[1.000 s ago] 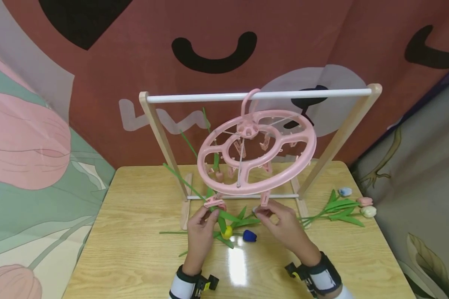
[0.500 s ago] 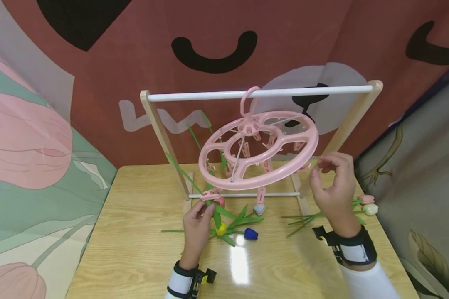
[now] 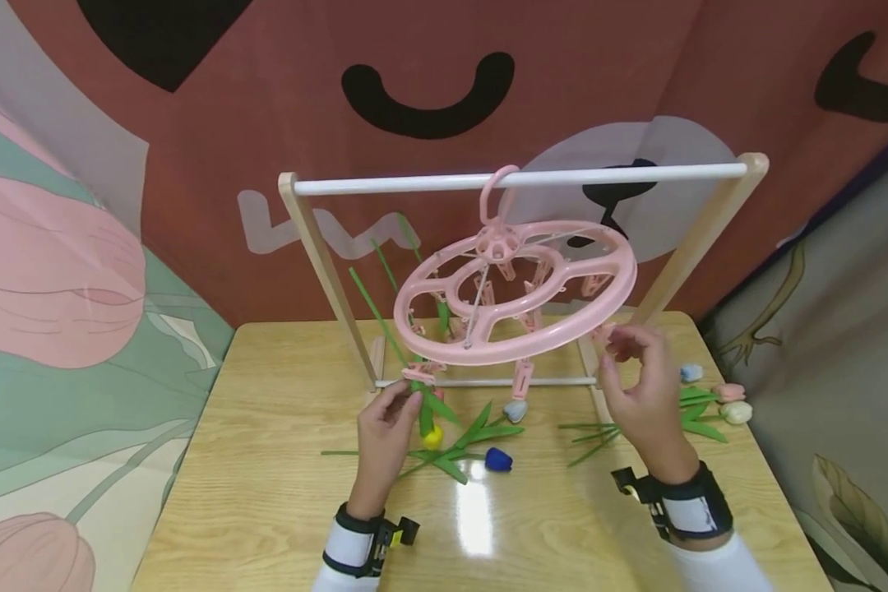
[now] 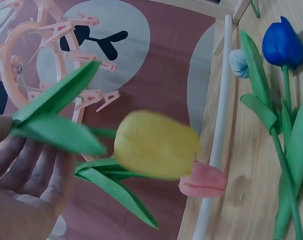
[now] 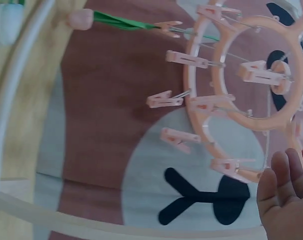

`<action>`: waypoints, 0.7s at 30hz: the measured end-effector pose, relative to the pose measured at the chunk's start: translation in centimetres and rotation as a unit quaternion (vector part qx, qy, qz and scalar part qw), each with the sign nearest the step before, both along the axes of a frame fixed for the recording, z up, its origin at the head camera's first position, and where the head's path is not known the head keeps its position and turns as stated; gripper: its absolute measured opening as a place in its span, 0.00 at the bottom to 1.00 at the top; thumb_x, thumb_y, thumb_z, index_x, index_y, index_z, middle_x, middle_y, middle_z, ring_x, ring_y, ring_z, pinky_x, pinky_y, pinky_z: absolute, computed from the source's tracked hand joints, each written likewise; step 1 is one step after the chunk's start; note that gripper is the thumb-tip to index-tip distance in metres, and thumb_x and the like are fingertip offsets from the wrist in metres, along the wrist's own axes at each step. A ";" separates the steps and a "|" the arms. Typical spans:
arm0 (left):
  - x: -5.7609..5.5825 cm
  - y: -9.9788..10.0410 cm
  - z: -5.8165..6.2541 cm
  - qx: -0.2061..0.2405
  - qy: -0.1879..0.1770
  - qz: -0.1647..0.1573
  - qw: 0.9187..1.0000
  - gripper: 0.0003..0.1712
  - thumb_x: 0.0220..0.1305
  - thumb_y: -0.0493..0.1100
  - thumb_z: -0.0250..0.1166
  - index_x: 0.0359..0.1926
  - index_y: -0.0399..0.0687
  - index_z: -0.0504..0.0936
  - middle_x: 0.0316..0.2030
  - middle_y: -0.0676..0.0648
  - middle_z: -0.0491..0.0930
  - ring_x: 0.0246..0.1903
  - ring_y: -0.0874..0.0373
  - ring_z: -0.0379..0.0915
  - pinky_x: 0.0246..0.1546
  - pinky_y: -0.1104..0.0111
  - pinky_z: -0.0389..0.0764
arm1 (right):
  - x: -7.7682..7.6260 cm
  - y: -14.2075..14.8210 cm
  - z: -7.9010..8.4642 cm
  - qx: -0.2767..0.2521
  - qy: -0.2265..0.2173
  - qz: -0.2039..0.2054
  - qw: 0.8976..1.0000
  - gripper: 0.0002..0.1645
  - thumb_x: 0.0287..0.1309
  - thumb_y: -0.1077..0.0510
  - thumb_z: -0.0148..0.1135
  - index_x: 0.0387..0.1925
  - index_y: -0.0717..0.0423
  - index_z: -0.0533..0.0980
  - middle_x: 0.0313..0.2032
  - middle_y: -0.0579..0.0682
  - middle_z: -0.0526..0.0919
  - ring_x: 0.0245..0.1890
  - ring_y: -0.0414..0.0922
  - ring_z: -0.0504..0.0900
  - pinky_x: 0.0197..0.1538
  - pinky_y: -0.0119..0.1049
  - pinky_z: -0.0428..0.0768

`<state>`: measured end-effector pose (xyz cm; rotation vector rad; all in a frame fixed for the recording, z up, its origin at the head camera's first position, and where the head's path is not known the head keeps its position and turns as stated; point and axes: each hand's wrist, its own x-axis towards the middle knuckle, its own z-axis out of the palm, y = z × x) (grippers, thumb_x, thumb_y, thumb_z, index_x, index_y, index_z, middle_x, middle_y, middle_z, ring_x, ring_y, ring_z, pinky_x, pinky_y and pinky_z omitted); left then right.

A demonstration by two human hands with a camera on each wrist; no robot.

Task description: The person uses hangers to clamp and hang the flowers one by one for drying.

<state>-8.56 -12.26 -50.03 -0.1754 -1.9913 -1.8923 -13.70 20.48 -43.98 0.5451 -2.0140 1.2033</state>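
Nearest are a left wrist strap [image 3: 349, 545] and a right wrist strap [image 3: 688, 514], both black with white patches; any marking on them is too small to read. The left hand [image 3: 383, 432] pinches a yellow tulip [image 3: 432, 437] by its leafy stem, just below a pink clip [image 3: 418, 373] at the near left rim of the hanger [image 3: 481, 356]. The yellow bloom points down toward the table [image 3: 252, 493], and its stem appears to slant up and away to the left.

The right hand [image 3: 640, 395] is raised at the hanger's right rim, fingers bent and thumb held apart, fingertips by another clip; whether it grips that clip I cannot tell.

On the table, a dark blue tulip [image 3: 499, 460] lies with its bloom to the right, a pale blue tulip [image 3: 515, 410] behind it. Farther right, a white tulip [image 3: 736, 412] and two others lie in a bunch, blooms to the right, stems to the left.

Behind the yellow one, a pink tulip [image 4: 204, 180] hangs bloom down. The hanger's hook sits over the white bar [image 3: 400, 184] of a wooden rack [image 3: 696, 238], before a red-brown curtain [image 3: 429, 164].
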 end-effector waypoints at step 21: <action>3.6 -4.7 -4.8 -0.225 -0.191 -0.081 0.952 0.13 0.67 0.38 0.71 0.51 0.42 0.86 0.48 0.40 0.86 0.46 0.51 0.83 0.43 0.70 0.88 | 1.6 3.3 -6.6 0.177 -0.101 -0.029 0.979 0.28 0.55 0.72 0.66 0.59 0.70 0.72 0.55 0.66 0.78 0.55 0.59 0.77 0.61 0.14 0.63</action>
